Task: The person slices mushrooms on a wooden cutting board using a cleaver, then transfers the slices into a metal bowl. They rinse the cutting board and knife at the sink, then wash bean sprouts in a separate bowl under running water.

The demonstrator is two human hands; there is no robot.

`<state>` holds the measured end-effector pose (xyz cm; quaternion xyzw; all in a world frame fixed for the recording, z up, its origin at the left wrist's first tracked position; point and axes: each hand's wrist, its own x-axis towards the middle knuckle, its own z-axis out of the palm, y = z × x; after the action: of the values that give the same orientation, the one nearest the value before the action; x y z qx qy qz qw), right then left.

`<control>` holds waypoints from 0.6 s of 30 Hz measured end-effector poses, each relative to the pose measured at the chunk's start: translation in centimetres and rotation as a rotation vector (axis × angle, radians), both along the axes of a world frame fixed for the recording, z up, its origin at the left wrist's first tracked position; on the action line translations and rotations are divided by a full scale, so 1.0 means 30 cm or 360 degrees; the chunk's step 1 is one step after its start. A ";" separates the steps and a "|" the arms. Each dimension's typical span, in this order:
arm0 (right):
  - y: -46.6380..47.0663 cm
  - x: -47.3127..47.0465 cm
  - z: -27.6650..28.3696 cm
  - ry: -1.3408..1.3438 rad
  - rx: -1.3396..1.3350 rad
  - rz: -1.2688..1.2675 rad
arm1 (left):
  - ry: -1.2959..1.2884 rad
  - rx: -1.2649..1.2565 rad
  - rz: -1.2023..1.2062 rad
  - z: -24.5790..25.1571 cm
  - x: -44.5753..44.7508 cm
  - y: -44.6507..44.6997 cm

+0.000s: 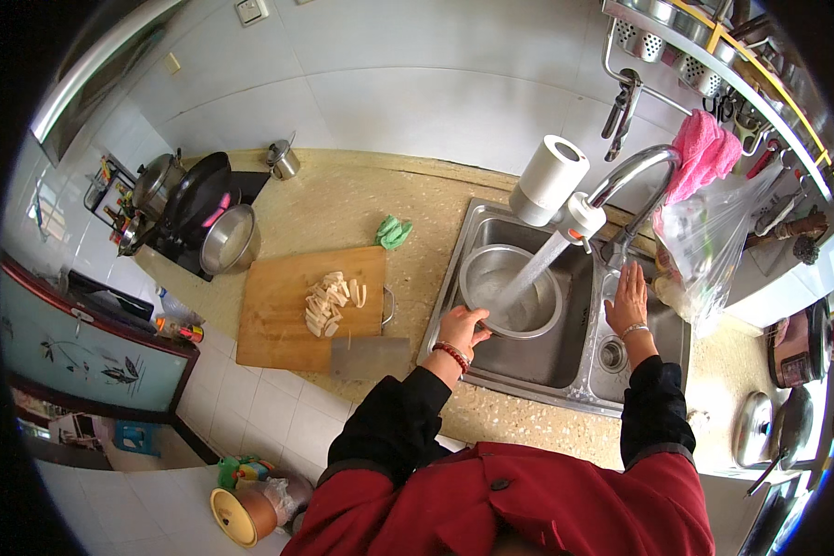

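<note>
My left hand point(464, 328) grips the near-left rim of a stainless-steel basin point(554, 324), which is in the larger bowl of a double steel sink point(566, 361). From the white filter head point(584, 217) of the curved chrome faucet point(632, 161), a stream of water point(534, 270) falls into the basin. Water stands in the basin, and its bottom is blurred by the flow. My right hand point(627, 300) is stretched flat over the smaller bowl with nothing held. Its fingertips reach the faucet base point(613, 251); whether they touch it, I cannot tell.
Left of the sink, a wooden cutting board point(278, 313) carries cut pale strips point(325, 302) and a cleaver point(370, 357). A green cloth point(393, 232) lies behind it. Pans point(198, 194) and a metal bowl point(231, 240) crowd the stove. A plastic bag point(709, 236) hangs right of the faucet.
</note>
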<state>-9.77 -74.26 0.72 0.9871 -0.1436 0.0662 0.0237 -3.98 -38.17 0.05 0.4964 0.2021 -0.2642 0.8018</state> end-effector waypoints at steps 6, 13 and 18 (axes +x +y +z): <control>-0.003 -0.007 0.002 -0.0052 0.0061 0.0024 | 0.0025 -0.0026 -0.0015 -0.019 -0.006 0.004; -0.001 -0.015 0.006 -0.0141 0.0093 0.0054 | 0.0023 -0.0007 0.0011 -0.031 -0.020 0.007; -0.028 -0.019 -0.006 -0.0234 0.0168 0.0136 | 0.0080 0.0027 0.0011 -0.042 -0.019 0.013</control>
<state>-10.33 -75.10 0.54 0.9847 -0.1061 0.1318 -0.0416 -4.54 -37.79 -1.22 0.4958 0.2262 -0.2720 0.7931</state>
